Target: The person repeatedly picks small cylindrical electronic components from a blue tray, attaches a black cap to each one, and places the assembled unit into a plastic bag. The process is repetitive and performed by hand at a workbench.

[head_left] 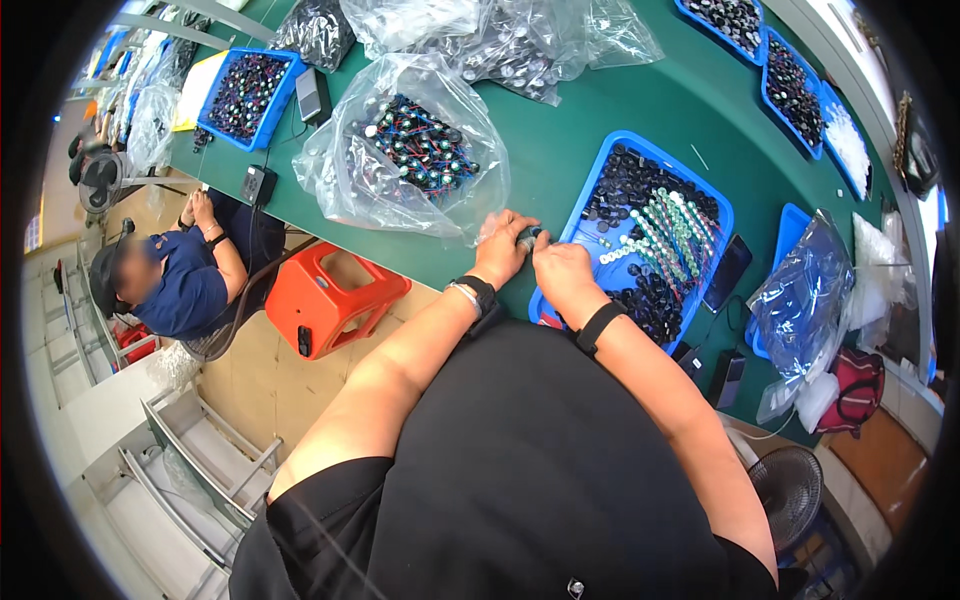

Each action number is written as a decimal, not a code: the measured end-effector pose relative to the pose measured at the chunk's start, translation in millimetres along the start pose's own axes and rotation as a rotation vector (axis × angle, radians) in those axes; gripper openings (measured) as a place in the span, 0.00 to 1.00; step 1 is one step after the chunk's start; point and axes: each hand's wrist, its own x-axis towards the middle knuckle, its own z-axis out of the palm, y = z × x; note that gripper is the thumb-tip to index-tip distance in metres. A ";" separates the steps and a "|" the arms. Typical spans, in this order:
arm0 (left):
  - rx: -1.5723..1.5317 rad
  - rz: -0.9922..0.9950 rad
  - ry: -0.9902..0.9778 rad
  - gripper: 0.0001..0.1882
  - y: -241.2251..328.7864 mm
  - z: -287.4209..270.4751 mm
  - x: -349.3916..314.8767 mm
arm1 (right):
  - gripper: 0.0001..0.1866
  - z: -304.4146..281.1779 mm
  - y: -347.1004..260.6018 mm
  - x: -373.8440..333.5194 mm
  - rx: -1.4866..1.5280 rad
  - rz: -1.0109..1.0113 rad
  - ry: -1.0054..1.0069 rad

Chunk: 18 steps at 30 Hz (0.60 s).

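Both hands meet just above the near edge of a green table (560, 135), close to the left side of a large blue tray (618, 272). The left hand (503, 250) has its fingers bent around a small dark piece (528, 237), gripping it at the fingertips. The right hand (568, 275) is curled, thumb and fingers drawn narrow against the right side of the piece; whether it pinches anything of its own, I cannot tell. Inside the tray, black caps (615, 185) fill the far end, rows of pale green and clear round parts (670, 235) with thin wires lie across the middle, and more black caps gather toward the near end. To the left of the hands, an open clear bag (325, 165) holds a heap of wired round parts (425, 150); its near right edge comes right up beside the left hand. A dark phone (727, 273) lies just right of the tray. At the far left sits a smaller blue tray (232, 138) of wired pieces, and a red stool (325, 300) stands left of the left forearm, with a seated person (185, 275) beyond it.
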 end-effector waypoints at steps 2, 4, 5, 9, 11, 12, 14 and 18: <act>0.039 0.026 0.025 0.18 -4.1 1.1 1.8 | 0.16 -8.1 9.2 -2.0 0.139 0.089 -0.057; 0.163 0.103 0.086 0.17 -9.3 3.9 0.1 | 0.14 -24.7 22.5 -10.9 0.294 0.226 -0.079; -0.017 0.026 0.018 0.17 -8.0 1.1 -0.2 | 0.17 -35.3 27.3 -17.3 0.272 0.349 -0.083; -0.448 -0.080 -0.141 0.16 26.1 -21.8 -10.5 | 0.19 -9.2 80.5 -47.0 0.148 0.485 0.257; -0.452 -0.011 -0.159 0.17 46.0 -36.3 -19.5 | 0.15 -30.1 84.7 -46.4 0.203 0.408 0.443; -0.486 0.036 -0.158 0.18 54.1 -41.1 -23.0 | 0.13 -46.4 77.0 -46.9 0.443 0.542 0.284; -0.489 0.083 -0.167 0.18 79.1 -51.8 -29.2 | 0.13 -56.7 65.1 -46.2 1.117 0.581 0.157; -0.397 0.216 -0.144 0.19 99.6 -55.1 -39.3 | 0.11 -98.0 39.6 -45.1 1.746 0.633 -0.117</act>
